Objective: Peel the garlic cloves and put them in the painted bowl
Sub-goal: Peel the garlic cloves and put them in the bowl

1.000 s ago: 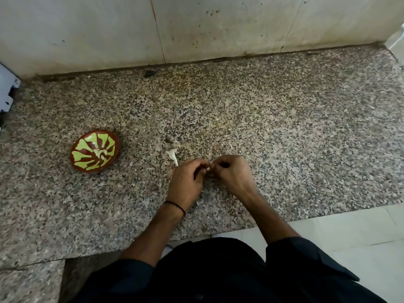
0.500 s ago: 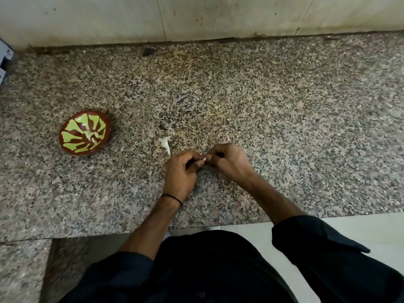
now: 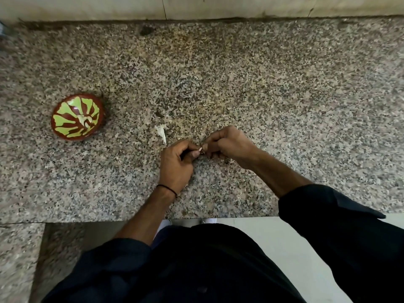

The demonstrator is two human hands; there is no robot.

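My left hand (image 3: pixel 176 165) and my right hand (image 3: pixel 229 143) meet fingertip to fingertip just above the granite counter, both pinching a small garlic clove (image 3: pixel 200 149); only its pale tip shows between the fingers. The painted bowl (image 3: pixel 77 117), brown with a yellow-green leaf pattern, stands on the counter well to the left of my hands. Some pale pieces lie at its bottom; I cannot tell what they are. A white scrap of garlic skin (image 3: pixel 161 132) lies on the counter just beyond my left hand.
The speckled granite counter (image 3: pixel 284 95) runs to a pale wall (image 3: pixel 218 5) at the back. Its front edge is close to my body, with light floor tiles (image 3: pixel 258 228) below. A dark spot (image 3: pixel 147 30) sits near the back seam.
The view has tilted down, so the bowl and counter sit higher in the frame. My hands stay together on the clove, fingers shifting slightly.
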